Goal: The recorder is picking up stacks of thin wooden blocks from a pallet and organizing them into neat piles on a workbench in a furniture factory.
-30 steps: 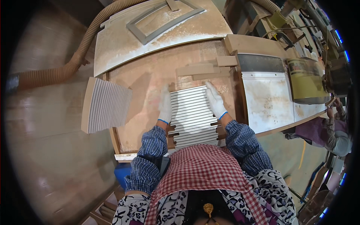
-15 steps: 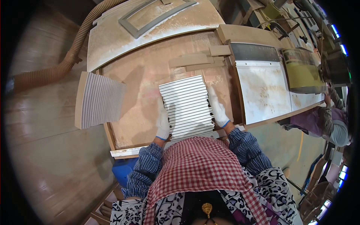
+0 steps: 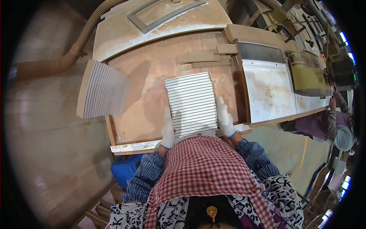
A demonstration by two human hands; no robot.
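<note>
In the head view, the person stands at a bench (image 3: 133,114) with a bundle of pale strips (image 3: 192,101) in front, between two white-gloved hands. The left hand (image 3: 168,128) lies along the bundle's left side, flat and stretched out, fingers pointing away from the body rather than curled into a fist. The right hand (image 3: 225,117) stands along the right side in much the same way, held open and nearly straight, its palm turned in toward the strip ends. Each hand is at or against the ends of the strips; how hard either one presses cannot be told, and the thumbs are not clear enough to place.

The bundle lies on the bench close to the person, its near end against or just by the checked apron (image 3: 204,166). Its strips run crosswise with dark lines between them, and the side edges look fairly even. The far end sits slightly to the left of the near end.

To the left, at the bench's edge, is a second stack of strips (image 3: 105,91), well apart from the left hand. Beyond the bundle, a few flat tan pieces (image 3: 198,57) lie on the bench. Farther off, a grey frame (image 3: 146,27) rests on a dusty white-and-tan board (image 3: 114,38).
</note>
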